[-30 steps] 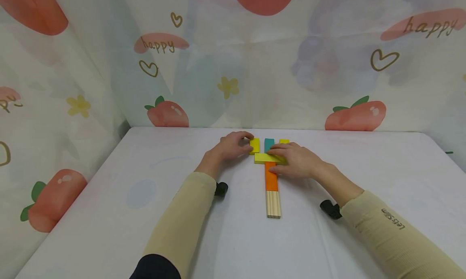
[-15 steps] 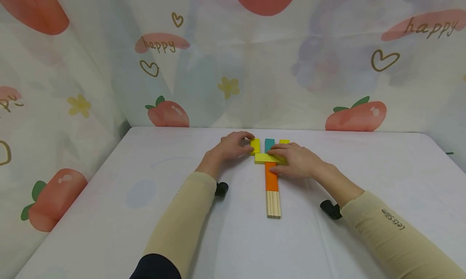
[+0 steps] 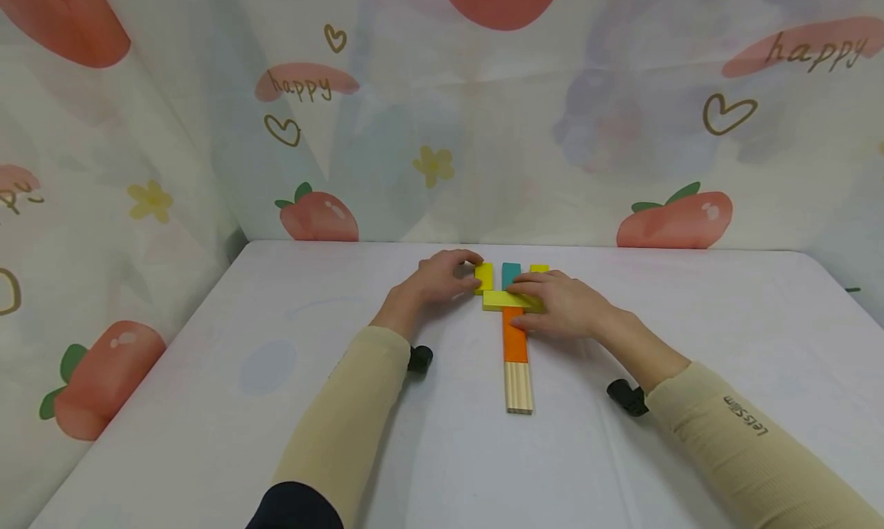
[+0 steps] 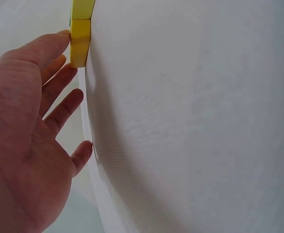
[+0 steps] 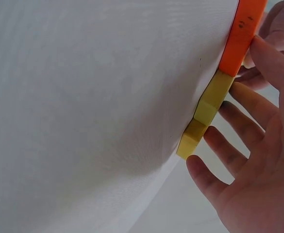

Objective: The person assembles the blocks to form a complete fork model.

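Several flat wooden blocks lie joined in a cross-like figure on the table. My left hand point(image 3: 445, 276) pinches the small yellow block point(image 3: 486, 278) at the far left; its thumb and a fingertip meet that block point(image 4: 80, 46) in the left wrist view. My right hand point(image 3: 569, 305) lies over the right end of the long yellow block point(image 3: 497, 301), fingers fairly straight and spread. Its thumb touches the orange block point(image 3: 514, 341). Beyond the crosspiece stand a teal block point(image 3: 510, 274) and another yellow block point(image 3: 539, 268), partly hidden by the right hand.
A plain striped wood block point(image 3: 519, 391) continues the line below the orange one, towards the person. White cloth covers the table point(image 3: 207, 437). A patterned curtain point(image 3: 511, 130) hangs behind the far edge and along the left side.
The small yellow block at the left has shifted very slightly right. Both hands otherwise stay in place.
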A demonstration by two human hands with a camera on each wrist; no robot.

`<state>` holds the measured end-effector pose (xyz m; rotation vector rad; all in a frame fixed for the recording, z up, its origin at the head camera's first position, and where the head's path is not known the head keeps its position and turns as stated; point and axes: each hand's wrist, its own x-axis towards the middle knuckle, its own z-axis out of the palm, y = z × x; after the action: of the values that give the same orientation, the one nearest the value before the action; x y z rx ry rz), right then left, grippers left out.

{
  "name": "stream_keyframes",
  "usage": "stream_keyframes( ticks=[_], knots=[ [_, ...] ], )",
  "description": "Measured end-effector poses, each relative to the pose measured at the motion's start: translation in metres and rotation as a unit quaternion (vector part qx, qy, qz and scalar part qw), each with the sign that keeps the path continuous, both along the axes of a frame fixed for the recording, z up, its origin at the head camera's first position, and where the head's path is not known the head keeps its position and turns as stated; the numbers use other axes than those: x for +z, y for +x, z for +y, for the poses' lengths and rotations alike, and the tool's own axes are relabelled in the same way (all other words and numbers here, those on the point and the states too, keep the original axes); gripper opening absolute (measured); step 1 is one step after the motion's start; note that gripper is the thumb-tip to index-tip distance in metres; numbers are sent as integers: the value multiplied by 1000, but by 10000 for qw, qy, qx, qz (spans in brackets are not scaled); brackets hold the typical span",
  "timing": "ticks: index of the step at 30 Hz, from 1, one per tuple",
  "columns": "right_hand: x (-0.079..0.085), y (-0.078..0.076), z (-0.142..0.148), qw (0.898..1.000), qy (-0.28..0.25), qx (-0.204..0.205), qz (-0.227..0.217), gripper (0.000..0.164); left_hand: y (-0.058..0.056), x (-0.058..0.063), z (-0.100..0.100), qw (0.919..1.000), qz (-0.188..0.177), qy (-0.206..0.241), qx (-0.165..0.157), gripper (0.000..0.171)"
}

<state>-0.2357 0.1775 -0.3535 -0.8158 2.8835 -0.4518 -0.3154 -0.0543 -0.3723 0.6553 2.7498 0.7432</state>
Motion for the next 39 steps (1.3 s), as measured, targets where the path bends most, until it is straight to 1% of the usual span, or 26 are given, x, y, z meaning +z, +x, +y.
stream_keyframes(
  ticks=[5,9,15,21,27,29,33,36,39],
  knots=[
    [-1,0,-1,10000,55,-30,6,55,-1,-2,-2,10000,38,7,-52,43],
    [0,0,-2,10000,38,-36,5,54,1,-1,-4,9999,62,40,-75,44],
    [0,-2,-4,10000,-49,-32,-36,54,5,3,-8,9999,39,146,-11,45],
    [0,-3,-4,9998,-171,-53,-97,52,6,3,-12,9998,87,194,-44,45],
    [5,-2,-2,9994,-335,-6,24,52,9,4,-16,9993,184,308,-83,47],
    [7,-1,-1,9992,-398,-46,49,53,11,4,-18,9990,234,383,-67,48],
    [10,2,3,9985,-459,-311,-32,56,17,5,-22,9979,340,549,19,50],
    [11,5,6,9973,-531,-498,-86,57,24,6,-26,9976,427,524,138,49],
    [12,8,9,9960,-669,-584,-44,58,31,6,-31,9973,541,430,247,49]
  ],
)
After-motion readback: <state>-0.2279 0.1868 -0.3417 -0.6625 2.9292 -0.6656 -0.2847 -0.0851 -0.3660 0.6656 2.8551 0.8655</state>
